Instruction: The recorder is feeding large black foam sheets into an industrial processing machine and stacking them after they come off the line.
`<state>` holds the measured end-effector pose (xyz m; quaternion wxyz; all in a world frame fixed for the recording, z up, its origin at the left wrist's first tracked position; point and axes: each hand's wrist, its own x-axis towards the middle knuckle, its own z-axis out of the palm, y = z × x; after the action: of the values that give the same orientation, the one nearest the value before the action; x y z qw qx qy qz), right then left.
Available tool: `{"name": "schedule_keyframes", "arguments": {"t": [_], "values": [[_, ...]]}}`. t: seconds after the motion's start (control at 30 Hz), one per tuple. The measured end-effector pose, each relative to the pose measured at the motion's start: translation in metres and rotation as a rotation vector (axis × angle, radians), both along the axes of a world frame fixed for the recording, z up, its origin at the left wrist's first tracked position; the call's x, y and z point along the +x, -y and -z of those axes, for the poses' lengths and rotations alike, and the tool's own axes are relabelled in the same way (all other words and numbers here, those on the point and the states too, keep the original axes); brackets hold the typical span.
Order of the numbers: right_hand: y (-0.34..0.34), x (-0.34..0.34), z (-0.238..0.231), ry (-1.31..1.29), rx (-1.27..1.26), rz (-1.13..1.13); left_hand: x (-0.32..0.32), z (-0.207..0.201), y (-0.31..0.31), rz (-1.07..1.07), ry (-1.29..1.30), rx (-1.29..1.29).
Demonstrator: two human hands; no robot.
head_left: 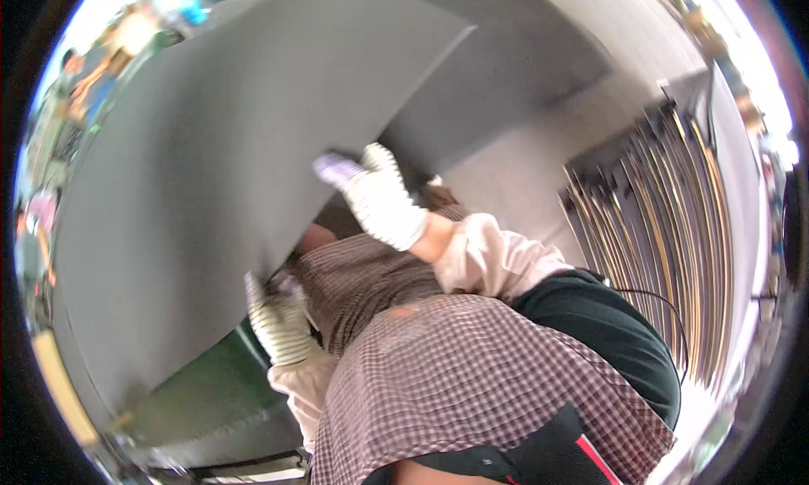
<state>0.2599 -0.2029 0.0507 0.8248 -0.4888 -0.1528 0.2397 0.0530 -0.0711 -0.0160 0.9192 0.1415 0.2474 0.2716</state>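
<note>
A large dark grey sheet (227, 139) fills the left and upper middle of the view, tilted and slightly curved. On its near edge are both of my hands, in striped white knit gloves with purple fingertips. My right hand (381, 197) pinches that edge near the middle, its purple fingertips on the upper face and the rest of its grip out of sight. Lower and to the left, my left hand (280, 323) is closed on the same edge. Some of its fingers are hidden and a little blurred.
On the right, many thin boards (666, 232) with dark faces and pale edges are packed on edge. A flat dark panel (514, 72) lies beyond the sheet. Below the sheet at left is a dark green surface (202, 392). People (80, 80) are at the far left.
</note>
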Motion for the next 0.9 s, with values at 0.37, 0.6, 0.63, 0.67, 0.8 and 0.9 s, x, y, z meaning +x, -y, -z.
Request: {"name": "schedule_keyframes", "arguments": {"t": [0.37, 0.6, 0.63, 0.67, 0.8, 0.9], "values": [[0.136, 0.151, 0.316, -0.226, -1.059, 0.151, -0.118, 0.023, -0.101, -0.413, -1.274, 0.321], [0.133, 0.262, 0.497, -0.615, -1.617, 0.451, -0.042, -0.022, -0.167, -0.238, -2.373, 1.365], [0.118, 0.274, 0.500, -0.631, -1.620, 0.432, -0.002, -0.035, -0.166, -0.242, -2.341, 1.572], [0.105, 0.288, 0.498, -0.750, -1.643, 0.398, 0.039, -0.046, -0.164, -0.233, -2.283, 1.743], [0.097, 0.308, 0.520, -1.033, -1.746, 0.365, 0.158, -0.041, -0.141, -0.159, -2.035, 2.065], [0.105, 0.307, 0.546, -1.138, -1.691, 0.508, 0.191, -0.024, -0.136, -0.097, -1.894, 2.053]]}}
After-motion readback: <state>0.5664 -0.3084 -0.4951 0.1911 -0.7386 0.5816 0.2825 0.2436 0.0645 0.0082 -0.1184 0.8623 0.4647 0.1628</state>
